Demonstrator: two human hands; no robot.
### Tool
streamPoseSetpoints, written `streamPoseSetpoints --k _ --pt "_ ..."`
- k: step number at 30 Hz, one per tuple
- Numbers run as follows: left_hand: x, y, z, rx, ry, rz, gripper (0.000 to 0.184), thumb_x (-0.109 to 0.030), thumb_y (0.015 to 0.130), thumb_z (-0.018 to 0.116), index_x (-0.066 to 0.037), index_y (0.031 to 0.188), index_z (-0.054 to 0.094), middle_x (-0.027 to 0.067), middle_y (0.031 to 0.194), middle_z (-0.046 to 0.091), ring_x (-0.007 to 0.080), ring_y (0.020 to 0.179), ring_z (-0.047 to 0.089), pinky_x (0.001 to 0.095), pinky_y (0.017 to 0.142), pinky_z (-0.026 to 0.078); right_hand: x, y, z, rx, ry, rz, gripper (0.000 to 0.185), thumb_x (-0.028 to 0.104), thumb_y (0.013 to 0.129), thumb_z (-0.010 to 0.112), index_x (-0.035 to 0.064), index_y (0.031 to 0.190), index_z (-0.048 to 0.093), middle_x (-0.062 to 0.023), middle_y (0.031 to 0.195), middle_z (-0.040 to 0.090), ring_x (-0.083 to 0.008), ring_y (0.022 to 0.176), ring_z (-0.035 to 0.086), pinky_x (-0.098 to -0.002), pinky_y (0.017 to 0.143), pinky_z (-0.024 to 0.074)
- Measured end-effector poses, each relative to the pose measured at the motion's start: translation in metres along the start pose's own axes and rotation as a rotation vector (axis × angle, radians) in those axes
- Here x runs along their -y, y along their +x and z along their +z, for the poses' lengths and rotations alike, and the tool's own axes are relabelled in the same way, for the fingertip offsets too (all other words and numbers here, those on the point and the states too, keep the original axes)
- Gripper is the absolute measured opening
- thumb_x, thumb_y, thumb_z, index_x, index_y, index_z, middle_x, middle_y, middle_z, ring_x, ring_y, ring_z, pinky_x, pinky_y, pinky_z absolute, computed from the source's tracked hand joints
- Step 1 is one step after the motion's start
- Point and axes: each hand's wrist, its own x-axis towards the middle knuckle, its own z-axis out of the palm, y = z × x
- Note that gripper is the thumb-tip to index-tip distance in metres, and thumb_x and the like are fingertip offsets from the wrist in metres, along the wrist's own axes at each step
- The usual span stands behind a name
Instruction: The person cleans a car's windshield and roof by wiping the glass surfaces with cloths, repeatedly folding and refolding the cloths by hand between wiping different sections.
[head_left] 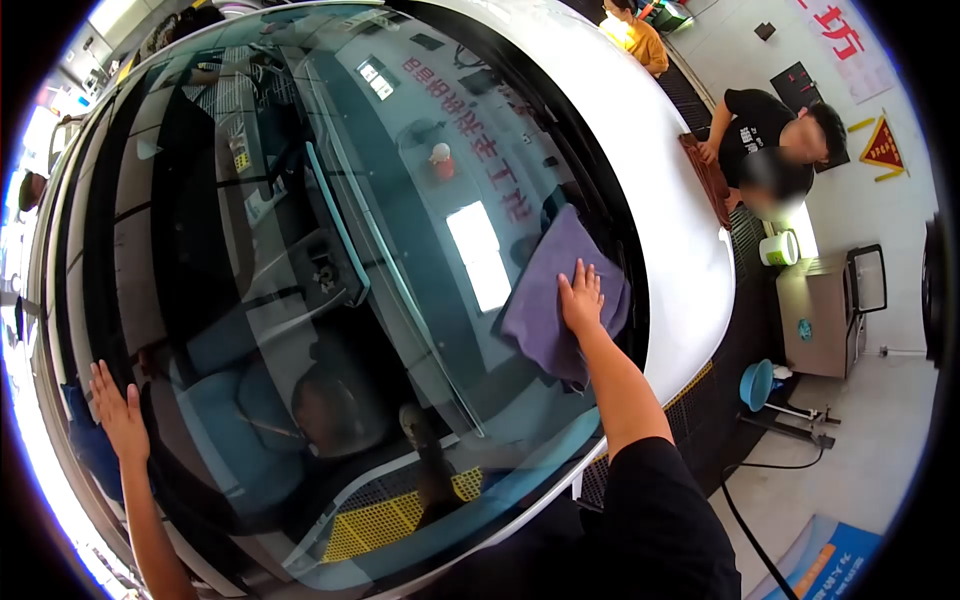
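A purple cloth [560, 290] lies spread on the car's windshield [420, 180], near its lower edge by the white hood. My right hand [582, 300] rests flat on top of the cloth, fingers stretched and slightly apart. At the upper edge of the glass, on the left of the view, my left hand [121, 415] lies flat with its fingers extended, holding nothing visible. A dark blue patch [92, 440] shows beside that hand; I cannot make out what it is.
The white hood [650, 150] curves away to the right. Across it, a person in a black shirt [760, 150] has a hand on a brown cloth [706, 180]. Beyond stand a metal cabinet [812, 315], a white-and-green bucket [778, 249] and a blue basin [756, 385]. A black hose [745, 520] crosses the floor.
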Motion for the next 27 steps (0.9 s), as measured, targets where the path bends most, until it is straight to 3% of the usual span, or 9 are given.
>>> streamPoseSetpoints --k 3,5,6,7,12,13,17,19,27 --pt "-0.002 0.005 -0.004 -0.018 0.025 0.024 0.065 -0.049 0.103 0.037 -0.012 0.155 0.026 0.0129 0.160 0.024 0.0356 0.147 0.022 0.0465 0.119 0.016 0.053 0.027 0.005 -0.046 -0.182 0.234 0.072 0.062 0.093 0.046 0.0186 0.149 0.037 -0.0205 0.154 0.033 -0.0409 0.141 0.032 -0.0597 0.111 0.0257" --pt "-0.003 0.006 -0.006 -0.010 0.020 0.022 0.065 -0.050 0.103 0.035 -0.013 0.155 0.025 0.0122 0.161 0.024 0.0353 0.148 0.021 0.0467 0.119 0.016 0.138 0.018 -0.019 0.000 -0.177 0.040 0.069 0.062 0.091 0.050 0.0138 0.141 0.047 -0.0220 0.146 0.043 -0.0465 0.133 0.040 -0.0622 0.106 0.0317" --pt "-0.006 0.006 -0.007 -0.007 0.016 0.018 0.065 -0.050 0.103 0.035 -0.013 0.156 0.025 0.0121 0.161 0.024 0.0352 0.148 0.021 0.0467 0.119 0.016 0.183 0.013 -0.022 0.056 -0.074 -0.175 0.068 0.061 0.088 0.054 0.0088 0.132 0.053 -0.0214 0.139 0.050 -0.0510 0.128 0.043 -0.0670 0.102 0.0331" --pt "-0.007 0.007 -0.009 -0.006 0.013 0.015 0.065 -0.050 0.103 0.035 -0.013 0.156 0.024 0.0119 0.161 0.023 0.0352 0.148 0.021 0.0467 0.119 0.016 0.222 -0.015 0.018 -0.317 -0.104 -0.499 0.071 0.058 0.087 0.056 0.0060 0.135 0.051 -0.0247 0.143 0.046 -0.0509 0.131 0.039 -0.0703 0.103 0.0300" --pt "0.000 0.014 -0.016 0.022 -0.005 0.023 0.064 -0.049 0.104 0.031 -0.012 0.156 0.024 0.0120 0.162 0.022 0.0343 0.149 0.019 0.0462 0.119 0.013 0.417 -0.241 -0.050 0.301 0.330 -1.286 0.085 0.059 0.080 0.056 0.0032 0.143 0.045 -0.0267 0.154 0.029 -0.0525 0.142 0.022 -0.0659 0.114 0.0137" --pt "0.003 0.012 -0.015 0.024 -0.028 0.031 0.063 -0.048 0.104 0.030 -0.012 0.156 0.024 0.0120 0.162 0.021 0.0341 0.149 0.018 0.0460 0.120 0.013 0.420 -0.266 -0.014 0.160 0.508 -1.421 0.088 0.060 0.079 0.059 0.0056 0.145 0.042 -0.0230 0.155 0.029 -0.0470 0.145 0.020 -0.0620 0.116 0.0143" --pt "-0.005 0.019 -0.038 0.076 -0.081 0.029 0.063 -0.049 0.105 0.026 -0.012 0.156 0.025 0.0112 0.162 0.021 0.0332 0.150 0.017 0.0463 0.120 0.011 0.406 -0.179 -0.055 0.240 0.465 -1.341 0.078 0.051 0.074 0.067 0.0109 0.139 0.050 -0.0139 0.146 0.045 -0.0401 0.138 0.036 -0.0581 0.114 0.0228" --pt "-0.009 0.023 -0.044 0.070 -0.041 0.026 0.064 -0.049 0.104 0.026 -0.010 0.155 0.026 0.0121 0.162 0.021 0.0333 0.150 0.017 0.0461 0.120 0.010 0.369 -0.102 -0.058 0.004 0.459 -1.092 0.071 0.045 0.074 0.068 0.0145 0.136 0.052 -0.0108 0.143 0.048 -0.0365 0.136 0.039 -0.0564 0.113 0.0251" --pt "-0.012 0.018 -0.033 0.027 -0.002 0.058 0.068 -0.050 0.103 0.032 -0.006 0.155 0.024 0.0155 0.160 0.023 0.0337 0.149 0.017 0.0460 0.120 0.011 0.018 0.141 0.026 -0.059 -0.056 -0.020 0.071 0.063 0.094 0.041 0.0224 0.152 0.033 -0.0099 0.158 0.032 -0.0352 0.144 0.029 -0.0507 0.115 0.0251"
